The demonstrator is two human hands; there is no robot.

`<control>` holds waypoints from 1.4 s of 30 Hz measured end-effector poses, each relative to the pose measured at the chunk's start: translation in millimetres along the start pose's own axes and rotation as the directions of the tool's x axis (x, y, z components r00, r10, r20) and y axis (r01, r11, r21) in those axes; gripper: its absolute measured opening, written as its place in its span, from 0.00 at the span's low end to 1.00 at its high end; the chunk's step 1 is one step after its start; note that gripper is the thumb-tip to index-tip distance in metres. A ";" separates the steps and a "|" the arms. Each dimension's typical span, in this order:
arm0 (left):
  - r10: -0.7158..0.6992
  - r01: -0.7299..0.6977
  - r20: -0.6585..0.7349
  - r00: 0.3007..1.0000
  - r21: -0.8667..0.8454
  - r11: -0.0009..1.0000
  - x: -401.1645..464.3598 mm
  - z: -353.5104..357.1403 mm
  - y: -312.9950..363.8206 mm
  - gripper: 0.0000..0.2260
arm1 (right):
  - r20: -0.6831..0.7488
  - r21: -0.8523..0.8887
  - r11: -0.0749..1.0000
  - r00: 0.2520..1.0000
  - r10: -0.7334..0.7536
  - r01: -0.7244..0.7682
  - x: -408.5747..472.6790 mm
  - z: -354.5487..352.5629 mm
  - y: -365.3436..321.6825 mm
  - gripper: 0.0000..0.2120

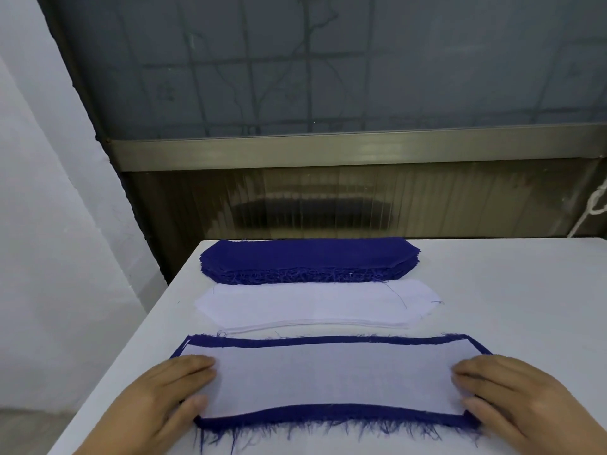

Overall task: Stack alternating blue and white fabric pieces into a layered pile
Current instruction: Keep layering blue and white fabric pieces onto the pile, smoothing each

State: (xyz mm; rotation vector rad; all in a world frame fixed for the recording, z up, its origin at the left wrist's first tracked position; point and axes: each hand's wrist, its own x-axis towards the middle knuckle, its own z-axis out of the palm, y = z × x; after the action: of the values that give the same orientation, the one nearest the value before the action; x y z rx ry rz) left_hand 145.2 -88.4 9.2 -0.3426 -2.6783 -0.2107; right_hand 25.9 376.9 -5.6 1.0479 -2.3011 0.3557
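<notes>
White piece (pixel 331 377) lies on the layered pile (pixel 328 420) at the table's (pixel 512 290) near edge, left hand (pixel 164 394) and right hand (pixel 525 397) pressing its ends with flat, uncurled fingers; judged light, limp, fray-prone, so best lifted by both short ends.

You have three fabric piles on one table (pixel 492 290): one blue stack (pixel 308 257) at the far edge, one white stack (pixel 315 303) in the middle, and one layered pile (pixel 331 379) nearest you, white on top. Sheets per pile cannot be counted. Two hands show: left hand (pixel 164 395), right hand (pixel 522 395).
</notes>
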 end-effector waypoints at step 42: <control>-0.333 0.328 -0.022 0.943 -0.116 0.937 163.9 115.0 52.4 0.10 | 0.311 0.088 0.861 0.835 0.454 -0.501 136.3 106.9 -11.1 0.09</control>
State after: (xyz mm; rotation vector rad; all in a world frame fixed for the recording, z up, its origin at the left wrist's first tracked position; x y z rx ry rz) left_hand -29.9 18.6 -17.8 0.0845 -2.6733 -0.4639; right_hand -79.4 238.9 -8.3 0.6013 -2.8303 0.6425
